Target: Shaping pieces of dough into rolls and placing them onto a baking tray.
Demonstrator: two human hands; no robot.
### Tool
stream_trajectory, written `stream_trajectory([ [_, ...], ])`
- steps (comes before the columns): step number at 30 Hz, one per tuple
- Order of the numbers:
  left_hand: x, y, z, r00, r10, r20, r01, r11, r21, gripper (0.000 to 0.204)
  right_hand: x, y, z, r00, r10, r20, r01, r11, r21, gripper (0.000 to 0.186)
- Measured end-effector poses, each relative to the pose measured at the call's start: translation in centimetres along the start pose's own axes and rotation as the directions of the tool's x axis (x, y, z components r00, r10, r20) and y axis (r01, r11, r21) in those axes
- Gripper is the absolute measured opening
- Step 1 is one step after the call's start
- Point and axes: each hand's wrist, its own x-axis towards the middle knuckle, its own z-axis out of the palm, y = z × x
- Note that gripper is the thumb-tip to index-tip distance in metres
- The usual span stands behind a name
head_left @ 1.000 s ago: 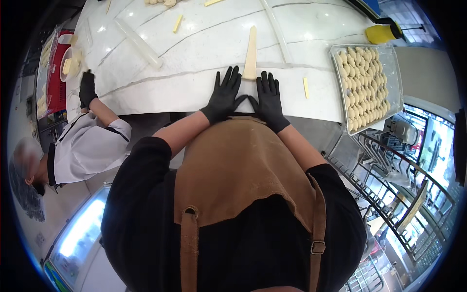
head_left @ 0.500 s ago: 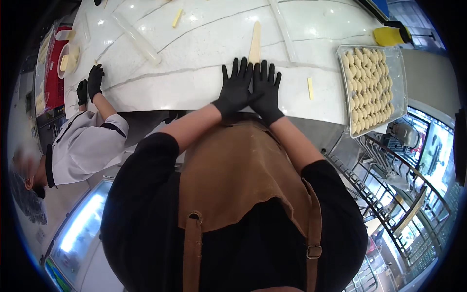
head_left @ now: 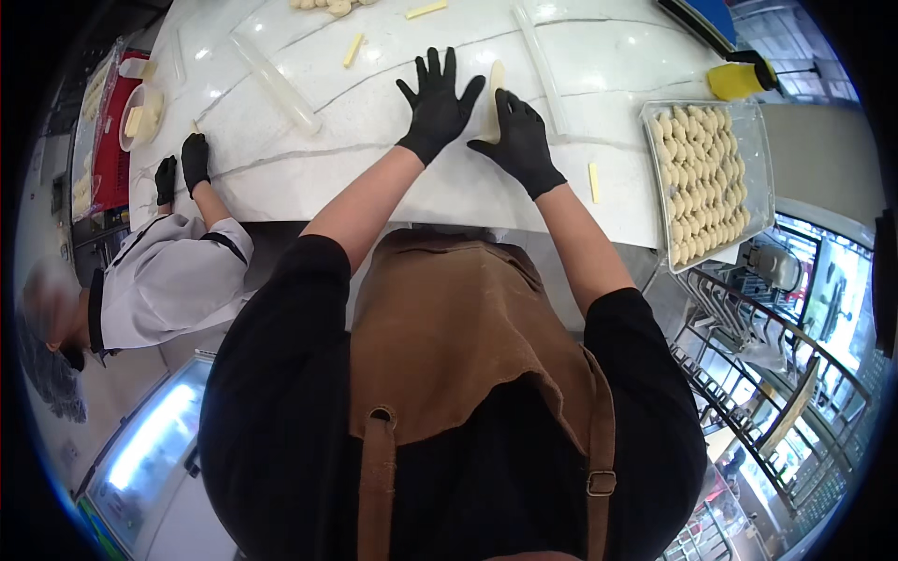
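Note:
A narrow strip of pale dough [head_left: 497, 73] lies lengthwise on the white marble-look table. My right hand [head_left: 521, 145], in a black glove, rests at the strip's right side with thumb and fingers extended, partly covering it. To the left of the dough, my left hand [head_left: 436, 110] is gloved too, its fingers spread wide and nothing in it. A yellow butter-like stick [head_left: 594, 182] sits right of my right hand. Two more, a yellow stick [head_left: 353, 50] and another stick [head_left: 427, 9], lie farther off.
Long translucent rods [head_left: 541, 67] lie on both sides, one a thicker tube [head_left: 274, 82]. At right stands a tray [head_left: 769, 164] of shaped dough pieces. A co-worker's gloved hand [head_left: 195, 161] is at the left, near a tub [head_left: 127, 110]. More dough [head_left: 333, 6] shows at the far edge.
My hands were side by side at the strip's near end. They have moved apart and away from me, the left one farther up and leftward, the right along the strip.

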Motion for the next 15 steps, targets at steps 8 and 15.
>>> stream_trajectory([
  [8, -6.2, -3.4, -6.2, 1.0, -0.02, 0.009, 0.022, 0.982, -0.187, 0.055, -0.7, 1.4, -1.6, 0.942, -0.202, 0.267, 0.217, 0.976, -0.029, 0.034],
  [15, -10.2, -3.9, -6.5, 0.997, -0.073, -0.015, 0.066, 0.959, -0.277, 0.042, 2.2, 2.6, -0.3, 0.9, -0.233, 0.37, 0.282, 0.956, -0.083, 0.03],
])
